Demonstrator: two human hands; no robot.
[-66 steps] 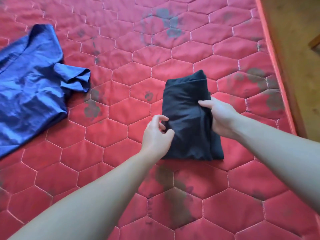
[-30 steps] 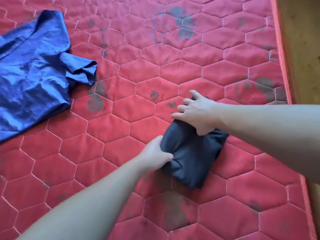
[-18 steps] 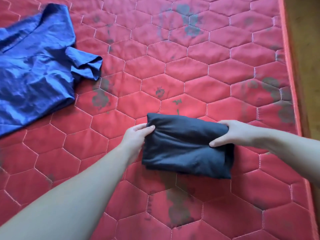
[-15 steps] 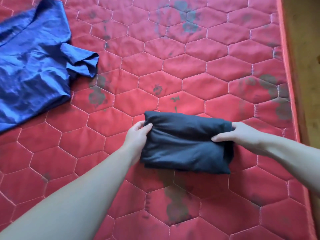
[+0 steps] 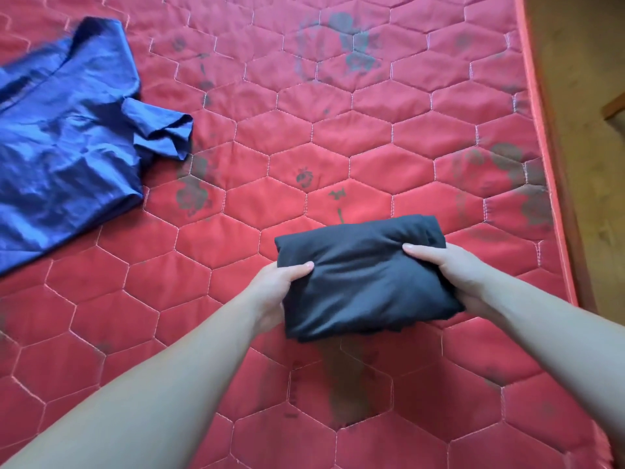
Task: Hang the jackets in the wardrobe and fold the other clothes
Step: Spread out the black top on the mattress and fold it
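A dark folded garment (image 5: pixel 365 282) forms a compact bundle above the red quilted mattress (image 5: pixel 338 130). My left hand (image 5: pixel 274 292) grips its left end, thumb on top and fingers beneath. My right hand (image 5: pixel 453 275) grips its right end the same way. The bundle looks lifted a little off the mattress. A shiny blue shirt (image 5: pixel 64 140) lies spread out and unfolded at the far left, one short sleeve pointing toward the middle.
The mattress has a hexagon quilt pattern with faded dark prints. Its right edge (image 5: pixel 548 184) runs along a wooden floor (image 5: pixel 588 96). A piece of wooden furniture (image 5: pixel 615 108) shows at the right border.
The dark garment went from a long fold to a short bundle turned sideways. Both hands moved to its ends and drew it nearer to me.
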